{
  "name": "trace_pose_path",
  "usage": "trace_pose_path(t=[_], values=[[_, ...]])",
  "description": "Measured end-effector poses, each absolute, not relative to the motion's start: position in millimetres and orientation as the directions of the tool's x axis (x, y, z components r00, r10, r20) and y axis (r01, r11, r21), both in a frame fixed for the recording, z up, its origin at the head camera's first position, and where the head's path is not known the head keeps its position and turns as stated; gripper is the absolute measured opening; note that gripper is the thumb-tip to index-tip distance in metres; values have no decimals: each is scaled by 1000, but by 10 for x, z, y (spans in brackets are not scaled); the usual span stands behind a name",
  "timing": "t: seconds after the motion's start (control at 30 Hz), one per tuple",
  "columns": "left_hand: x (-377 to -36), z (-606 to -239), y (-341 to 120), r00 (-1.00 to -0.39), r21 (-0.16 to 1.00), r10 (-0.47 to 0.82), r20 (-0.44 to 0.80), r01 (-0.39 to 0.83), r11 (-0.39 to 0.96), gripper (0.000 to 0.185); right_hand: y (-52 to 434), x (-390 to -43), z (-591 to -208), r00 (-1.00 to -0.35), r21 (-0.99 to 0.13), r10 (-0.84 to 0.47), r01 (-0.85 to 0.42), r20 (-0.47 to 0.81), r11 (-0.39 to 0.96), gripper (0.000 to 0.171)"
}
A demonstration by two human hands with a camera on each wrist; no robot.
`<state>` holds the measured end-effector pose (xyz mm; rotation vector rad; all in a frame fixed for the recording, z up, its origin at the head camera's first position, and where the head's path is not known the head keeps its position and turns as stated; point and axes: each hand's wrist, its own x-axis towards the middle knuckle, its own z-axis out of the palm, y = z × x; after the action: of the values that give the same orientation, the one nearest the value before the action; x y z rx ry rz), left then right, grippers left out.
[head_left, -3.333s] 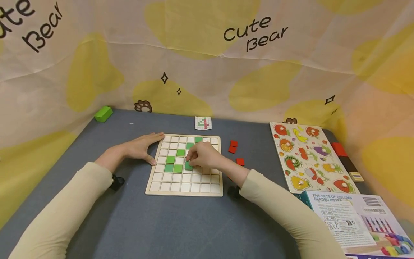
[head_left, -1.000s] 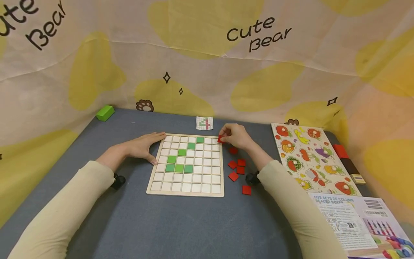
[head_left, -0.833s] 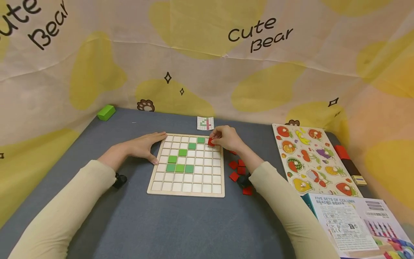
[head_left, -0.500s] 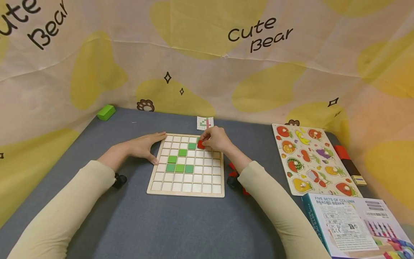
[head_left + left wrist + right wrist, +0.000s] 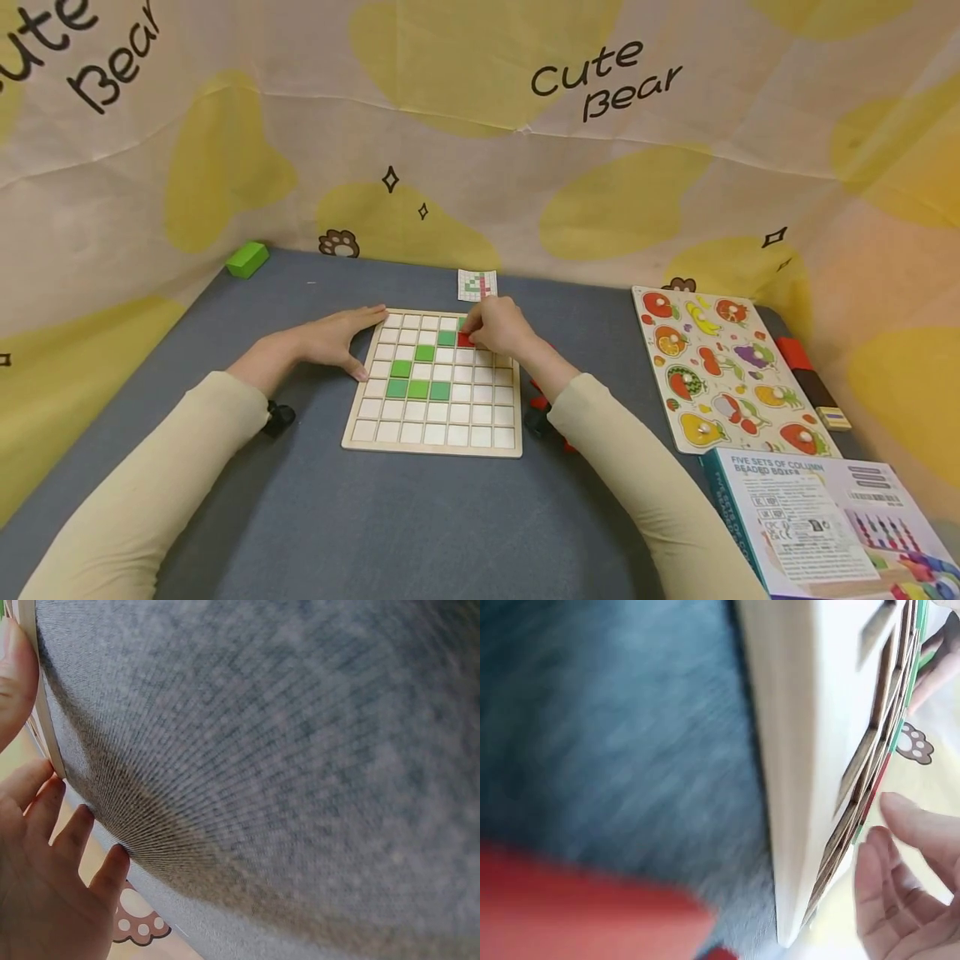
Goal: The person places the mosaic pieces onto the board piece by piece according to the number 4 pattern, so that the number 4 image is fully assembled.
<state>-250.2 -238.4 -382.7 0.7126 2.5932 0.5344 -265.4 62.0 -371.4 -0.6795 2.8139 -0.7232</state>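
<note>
A wooden grid board (image 5: 432, 443) with white cells lies on the table, several green tiles (image 5: 424, 353) set in it. A red tile (image 5: 465, 340) lies flat in a cell near the top right, partly under my right hand (image 5: 501, 325). In the right wrist view, the thumb and fingers of my right hand (image 5: 911, 877) are bent and apart, close to the red tile (image 5: 877, 784), pinching nothing visible. My left hand (image 5: 324, 337) spreads along the board's left edge, thumb and fingers touching it. The left wrist view shows my left hand (image 5: 56, 877) spread against that edge.
A pattern card (image 5: 474, 285) lies behind the board. Loose red tiles (image 5: 538, 402) sit right of it, mostly hidden by the right arm. Farther right are a fruit puzzle (image 5: 720, 367) and a boxed toy (image 5: 817, 525). A green block (image 5: 247, 260) stands at the back left.
My right hand has placed a green tile, then carried a red tile leftward from the right side onto the board. The red tile now lies flat, with the fingers loosened. The left hand stays put.
</note>
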Motion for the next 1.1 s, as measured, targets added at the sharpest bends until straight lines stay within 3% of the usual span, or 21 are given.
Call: trace_pose_path(t=[0.33, 0.5, 0.77, 1.1], values=[[-2538, -3843, -2389, -796, 450, 547, -258, 402, 798, 112, 1151, -2768, -3574, -876, -539, -479, -376, -59, 754, 14], [-2517, -3814, -2384, -793, 445, 550, -262, 407, 798, 112, 1547, -2843, -3618, -842, -578, -518, -351, -148, 737, 13], [-2494, -3791, -2364, -796, 443, 547, -258, 406, 799, 112, 1877, -2915, -3630, -728, -599, -597, -324, -336, 732, 41], [-2501, -3833, -2383, -798, 438, 540, -268, 399, 806, 113, 1917, -2907, -3712, -733, -519, -635, -455, -244, 724, 30]])
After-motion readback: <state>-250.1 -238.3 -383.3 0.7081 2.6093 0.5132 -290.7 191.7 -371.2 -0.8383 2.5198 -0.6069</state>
